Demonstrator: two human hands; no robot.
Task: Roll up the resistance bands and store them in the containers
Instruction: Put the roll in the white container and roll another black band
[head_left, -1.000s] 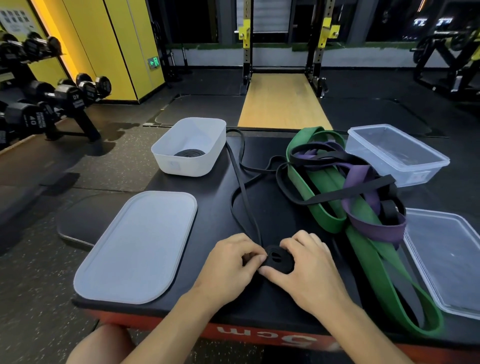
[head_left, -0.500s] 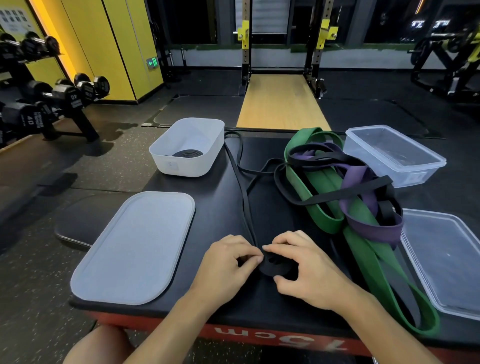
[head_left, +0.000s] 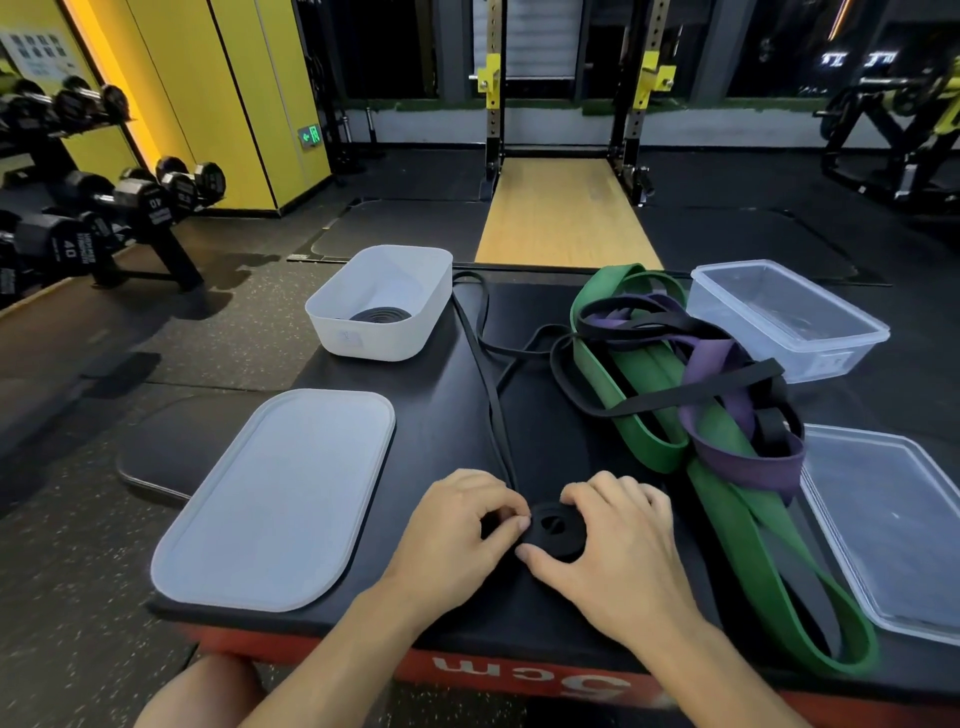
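The black band (head_left: 553, 530), a small flat coil near the worktop's (head_left: 441, 415) front edge, has gained another part-turn in the last half second: the right hand (head_left: 618, 545) has regripped, fingers curled round it, while the left hand (head_left: 462, 525) pinches its left rim. Its long tail still reaches the far edge, so much rolling remains before the white container (head_left: 379, 338)

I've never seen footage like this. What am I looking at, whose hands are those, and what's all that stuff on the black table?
No machine here: one camera, worn on a person's head, looks down at their bare hands. The left hand and right hand pinch a partly rolled black band on the black table. Around them lie a green band and purple band in a tangle, a white tub holding a rolled band, a clear container, a white lid and a clear lid.
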